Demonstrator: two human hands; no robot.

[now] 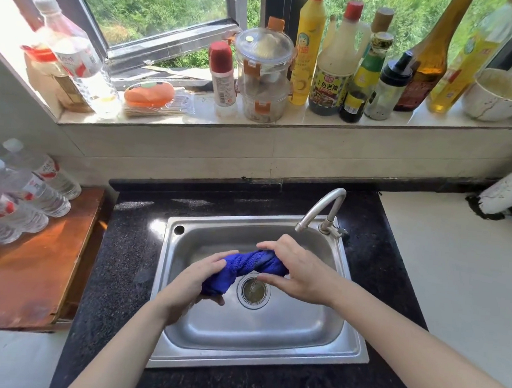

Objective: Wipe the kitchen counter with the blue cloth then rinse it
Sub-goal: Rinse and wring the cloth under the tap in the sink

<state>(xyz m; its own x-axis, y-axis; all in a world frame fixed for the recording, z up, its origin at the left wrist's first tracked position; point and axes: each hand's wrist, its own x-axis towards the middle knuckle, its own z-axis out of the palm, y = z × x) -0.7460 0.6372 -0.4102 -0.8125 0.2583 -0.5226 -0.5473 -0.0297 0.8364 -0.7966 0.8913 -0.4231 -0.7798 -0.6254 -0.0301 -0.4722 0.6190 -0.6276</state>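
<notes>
Your two bare forearms reach in from the bottom edge and meet over the basin. Your left hand (pixel 196 276) has its fingers curled round the lower-left end of the blue cloth (pixel 243 268). Your right hand (pixel 297 272) clasps the upper-right end, with the fingers over the top and the thumb beneath. Both hands are closed on it, neither one loose.

You hold the cloth in the air inside the steel sink (pixel 249 360), twisted into a thick rope. Its long axis runs from lower left, near you, up to the right and away from you. It passes just above the drain (pixel 253 293), and a thin trickle of water falls from it toward the strainer.

The black speckled worktop (pixel 123 260) frames the sink on all sides. To its left a wooden board (pixel 31 269) carries several clear water bottles (pixel 21 198) lying on their sides.

At the sink's back right corner stands the tap (pixel 323 207), its curved spout pointing left over the basin.

Beyond, on the windowsill (pixel 284 124), you have a stacked clear lidded container (pixel 261 73), a yellow squeeze bottle (pixel 307 46), a dark soy sauce bottle (pixel 332 78) and other bottles. A white bowl (pixel 501 95) sits at the far right.
</notes>
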